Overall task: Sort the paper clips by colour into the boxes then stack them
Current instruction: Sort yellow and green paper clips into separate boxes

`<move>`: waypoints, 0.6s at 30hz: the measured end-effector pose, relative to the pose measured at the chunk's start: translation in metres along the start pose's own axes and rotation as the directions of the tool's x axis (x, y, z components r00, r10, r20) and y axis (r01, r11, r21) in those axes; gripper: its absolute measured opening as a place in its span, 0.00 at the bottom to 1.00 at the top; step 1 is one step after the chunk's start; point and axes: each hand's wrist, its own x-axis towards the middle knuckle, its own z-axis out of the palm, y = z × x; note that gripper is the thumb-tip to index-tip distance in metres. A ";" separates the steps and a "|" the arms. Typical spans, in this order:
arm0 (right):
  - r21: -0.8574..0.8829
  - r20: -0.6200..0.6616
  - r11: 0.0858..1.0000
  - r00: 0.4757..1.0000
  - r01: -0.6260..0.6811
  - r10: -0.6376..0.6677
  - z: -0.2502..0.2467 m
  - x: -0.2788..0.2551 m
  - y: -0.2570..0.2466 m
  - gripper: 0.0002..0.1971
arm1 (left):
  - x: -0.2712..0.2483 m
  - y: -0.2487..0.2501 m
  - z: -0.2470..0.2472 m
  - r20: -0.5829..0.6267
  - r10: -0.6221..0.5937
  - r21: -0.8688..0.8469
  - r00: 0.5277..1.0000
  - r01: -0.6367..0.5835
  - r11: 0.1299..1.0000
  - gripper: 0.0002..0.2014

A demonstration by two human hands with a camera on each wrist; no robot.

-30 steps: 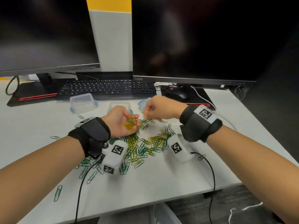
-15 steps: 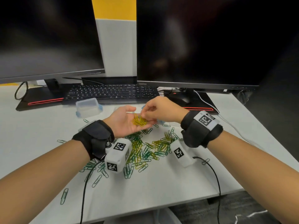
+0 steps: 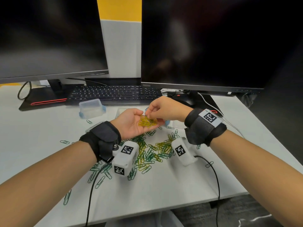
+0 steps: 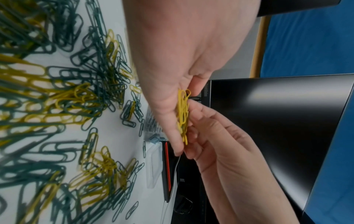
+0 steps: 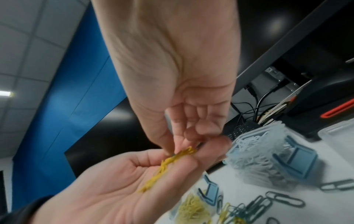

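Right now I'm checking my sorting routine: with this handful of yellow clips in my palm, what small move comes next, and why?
Probably lift out what the right hand is pinching. In the right wrist view a dark clip seems mixed into the yellow clips on the left hand; blur leaves this uncertain. Then tip the handful into the box of yellow clips below.

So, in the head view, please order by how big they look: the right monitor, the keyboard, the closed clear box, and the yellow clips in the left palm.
1. right monitor
2. keyboard
3. closed clear box
4. yellow clips

The clips lie nearer the camera, yet look smallest.
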 end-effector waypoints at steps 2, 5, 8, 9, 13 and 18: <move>-0.036 0.001 0.999 1.000 0.017 -0.017 -0.001 0.001 -0.002 0.06 | -0.002 0.000 0.001 0.005 0.003 -0.012 1.000 -0.003 1.000 0.25; -0.097 0.019 0.994 0.999 0.040 -0.038 0.000 0.002 -0.005 0.05 | -0.003 -0.001 0.002 0.012 0.017 -0.065 1.000 -0.016 0.998 0.23; 0.007 0.015 1.000 0.999 0.029 -0.029 0.000 0.003 -0.007 0.04 | -0.001 -0.001 0.000 0.012 0.019 -0.055 1.000 -0.018 0.998 0.24; 0.082 0.006 0.996 1.000 0.016 -0.016 -0.001 0.003 -0.007 0.04 | 0.000 -0.001 -0.001 0.003 0.021 -0.047 1.000 -0.021 0.999 0.24; 0.363 -0.118 0.932 0.992 0.007 0.039 -0.004 0.004 -0.006 0.03 | 0.002 0.003 -0.006 -0.094 0.064 -0.045 0.994 -0.068 0.997 0.23; 0.576 -0.256 0.816 0.960 0.058 0.113 -0.015 0.002 -0.001 0.10 | 0.000 0.039 -0.007 -0.301 0.278 0.001 0.912 -0.291 0.957 0.18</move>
